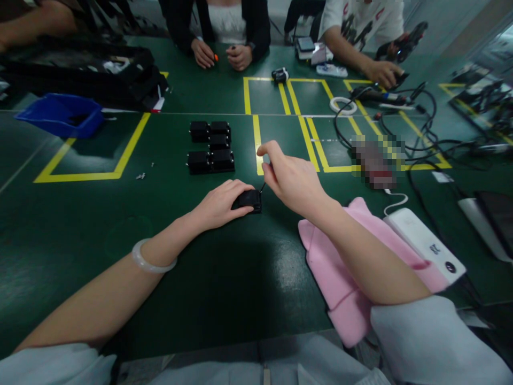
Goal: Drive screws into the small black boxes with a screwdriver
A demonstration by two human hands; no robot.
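My left hand (224, 203) is closed around a small black block-shaped part (252, 200) and presses it against the green table. Part of that block is hidden under my fingers. A thin dark screwdriver (263, 187) is pinched in my right hand (292, 174), its shaft slanting down to the block's right edge. Most of the handle is covered by my fingers. Just beyond my hands, several similar black blocks (211, 159) with small shiny screw ends sit in two groups. Left of them lie a few tiny screws (140, 176).
A pink cloth pouch (340, 283) and white power bank (425, 240) lie under and beside my right forearm. Cables (430, 120) and a white tape ring (343, 106) are at the right. A blue bin (64, 115) stands left. Other people's hands (240, 56) rest across the table.
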